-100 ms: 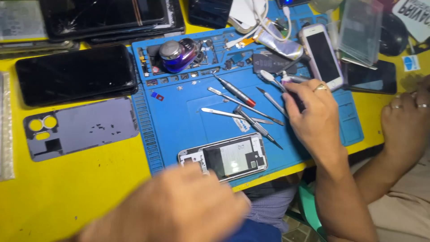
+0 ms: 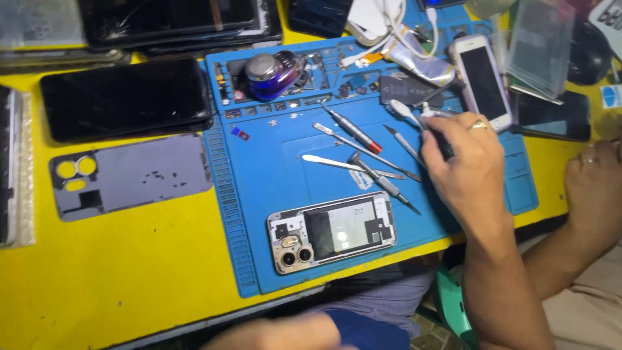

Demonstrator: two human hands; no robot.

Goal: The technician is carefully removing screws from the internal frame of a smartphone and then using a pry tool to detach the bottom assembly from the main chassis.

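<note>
Roughly, left to right, clock directions taken from the middle of the blue mat:
back cover: grey phone back cover lies flat on the yellow table, at 9 o'clock, off the mat.
dark phone: black phone lies face up at 10 o'clock, just above the back cover.
left hand: left hand sits at the bottom edge, 6 o'clock, blurred and mostly cut off; cannot tell how its fingers stand, touches nothing visible.
mat: blue repair mat lies on the table, with small parts in its top trays.
opened phone: opened phone lies back-up with its cover off, at 6 o'clock on the mat, near the front edge, apart from both hands.
tools: metal tweezers and screwdrivers lie loose at the centre, just left of the right hand.
right hand: right hand is at 3 o'clock, fingers curled shut around a dark-handled tool, its light tip pointing to 11 o'clock; ring on one finger.
white phone: white phone lies face up at 2 o'clock, just above the right hand.
other person: another person's hand rests at the far right table edge, well apart.
</note>
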